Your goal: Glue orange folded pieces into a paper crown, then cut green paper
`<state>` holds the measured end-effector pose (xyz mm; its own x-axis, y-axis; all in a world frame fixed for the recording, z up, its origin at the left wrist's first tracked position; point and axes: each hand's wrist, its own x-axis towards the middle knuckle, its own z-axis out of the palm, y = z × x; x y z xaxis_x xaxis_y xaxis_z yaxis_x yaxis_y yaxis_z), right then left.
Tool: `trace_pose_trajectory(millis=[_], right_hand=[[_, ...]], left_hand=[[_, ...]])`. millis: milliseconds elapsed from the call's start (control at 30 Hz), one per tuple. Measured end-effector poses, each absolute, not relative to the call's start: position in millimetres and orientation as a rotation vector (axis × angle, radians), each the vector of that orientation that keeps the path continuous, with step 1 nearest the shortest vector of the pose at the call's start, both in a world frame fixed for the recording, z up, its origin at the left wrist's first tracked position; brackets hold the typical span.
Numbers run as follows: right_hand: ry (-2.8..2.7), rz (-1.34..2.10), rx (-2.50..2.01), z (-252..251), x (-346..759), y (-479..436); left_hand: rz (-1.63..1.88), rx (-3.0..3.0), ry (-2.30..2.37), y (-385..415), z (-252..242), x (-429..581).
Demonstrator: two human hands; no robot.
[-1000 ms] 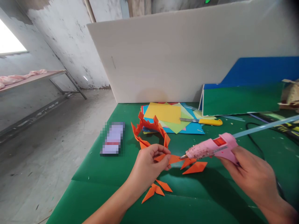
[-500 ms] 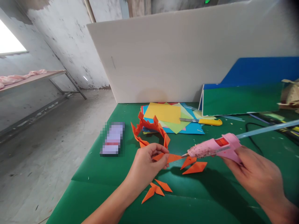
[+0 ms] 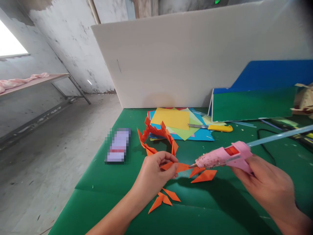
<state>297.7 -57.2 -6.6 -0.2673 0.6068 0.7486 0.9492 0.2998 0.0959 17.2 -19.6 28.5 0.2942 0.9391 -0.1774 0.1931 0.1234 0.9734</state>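
Between the thumb and fingers of my left hand (image 3: 160,169) is a folded orange paper piece (image 3: 182,167), its pointed end sticking out to the right. My right hand (image 3: 266,182) grips a pink glue gun (image 3: 222,156) with a clear glue stick (image 3: 278,136) out of its back. The gun's nozzle (image 3: 193,165) is at the tip of the paper piece. Just behind my left hand stands a spiky ring of folded orange paper (image 3: 172,143). Loose orange pieces lie below the nozzle (image 3: 204,176) and nearer me (image 3: 162,199).
Coloured paper sheets (image 3: 171,119) lie at the back, with a yellow-handled utility knife (image 3: 220,128) across them. A blurred-out phone-like object (image 3: 118,145) is at the left. A white board (image 3: 171,62) and a green board (image 3: 251,104) stand behind. A black cord (image 3: 265,148) curls at right.
The glue gun has shifted slightly left and down, its nozzle staying at the paper's tip. My left hand and the piece have moved a little to the right.
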Motion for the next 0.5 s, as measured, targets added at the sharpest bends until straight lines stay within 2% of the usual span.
trace_pose_trajectory(millis=[500], right_hand=[[-1.888, -0.684, -1.461, -9.6, 306.9, -61.6]], left_hand=[[0.860, 1.332, 1.157, -14.5, 34.8, 9.9]])
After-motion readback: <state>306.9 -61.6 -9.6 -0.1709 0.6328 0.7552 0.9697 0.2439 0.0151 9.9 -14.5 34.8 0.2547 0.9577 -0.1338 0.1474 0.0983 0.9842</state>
